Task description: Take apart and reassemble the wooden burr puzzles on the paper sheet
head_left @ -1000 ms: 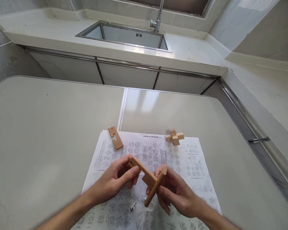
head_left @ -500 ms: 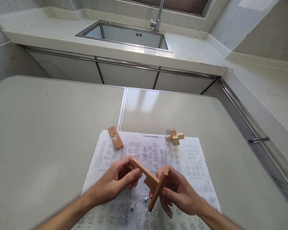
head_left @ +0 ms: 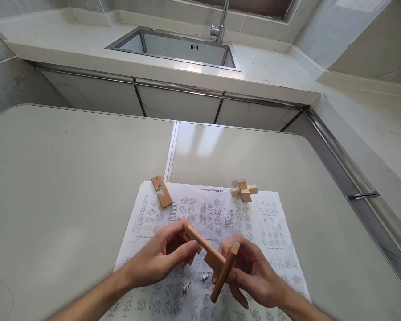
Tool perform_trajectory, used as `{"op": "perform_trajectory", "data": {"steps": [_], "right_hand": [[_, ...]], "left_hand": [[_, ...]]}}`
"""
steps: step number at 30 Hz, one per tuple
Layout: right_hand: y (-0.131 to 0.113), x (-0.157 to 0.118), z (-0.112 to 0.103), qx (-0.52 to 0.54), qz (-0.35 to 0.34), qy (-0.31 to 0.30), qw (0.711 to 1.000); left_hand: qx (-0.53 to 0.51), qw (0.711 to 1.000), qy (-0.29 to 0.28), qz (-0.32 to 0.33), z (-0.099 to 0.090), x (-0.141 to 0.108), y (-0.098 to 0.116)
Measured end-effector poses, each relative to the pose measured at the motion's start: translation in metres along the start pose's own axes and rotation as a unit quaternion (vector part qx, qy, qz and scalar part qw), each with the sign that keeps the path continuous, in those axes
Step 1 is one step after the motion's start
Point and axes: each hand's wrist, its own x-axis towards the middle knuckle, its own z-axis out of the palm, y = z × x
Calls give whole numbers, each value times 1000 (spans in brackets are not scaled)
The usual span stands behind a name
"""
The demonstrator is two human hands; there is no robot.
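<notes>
My left hand (head_left: 162,256) pinches the far-left end of a notched wooden puzzle piece (head_left: 205,246), thumb on its near side. A second flat wooden piece (head_left: 224,274) stands crosswise at the right end of the first, the two meeting there. My right hand (head_left: 254,272) grips this crosswise piece from the right; some of its fingers are hidden behind the wood. Both pieces are held above a printed diagram sheet (head_left: 183,189). Beyond my left hand, another notched wooden piece (head_left: 166,197) with a cut-out lies on the sheet's upper left edge.
A small assembled wooden cross (head_left: 245,191) rests at the sheet's upper right edge. The sheet has small torn spots (head_left: 186,287) near its middle. It lies on a pale table (head_left: 70,178) with a seam. Behind are a counter and a sink (head_left: 183,47) with a tap.
The joined wooden pieces and my right hand have shifted slightly right and down, tilting a little. My left hand keeps its hold nearly in place.
</notes>
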Motion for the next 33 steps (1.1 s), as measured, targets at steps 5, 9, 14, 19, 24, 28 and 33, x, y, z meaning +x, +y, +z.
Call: {"op": "perform_trajectory", "data": {"steps": [5, 9, 14, 19, 24, 28, 33], "right_hand": [[4, -4, 4, -9, -11, 20, 1000], [3, -3, 4, 9, -3, 15, 1000], [-2, 0, 6, 31, 11, -1, 999], [1, -1, 16, -34, -56, 28, 997], [4, -2, 25, -93, -109, 63, 988], [9, -1, 29, -209, -169, 94, 958], [17, -2, 32, -192, -177, 89, 961]], "left_hand": [[-2, 1000, -6, 4, 0, 1, 3], [-7, 1000, -14, 5, 0, 0, 4], [-6, 1000, -19, 4, -1, -1, 4], [1, 1000, -16, -1, -3, -1, 5], [-9, 999, -37, 25, -8, 0, 4], [23, 997, -64, 42, -15, -3, 7], [35, 995, -87, 32, -21, -4, 8]]}}
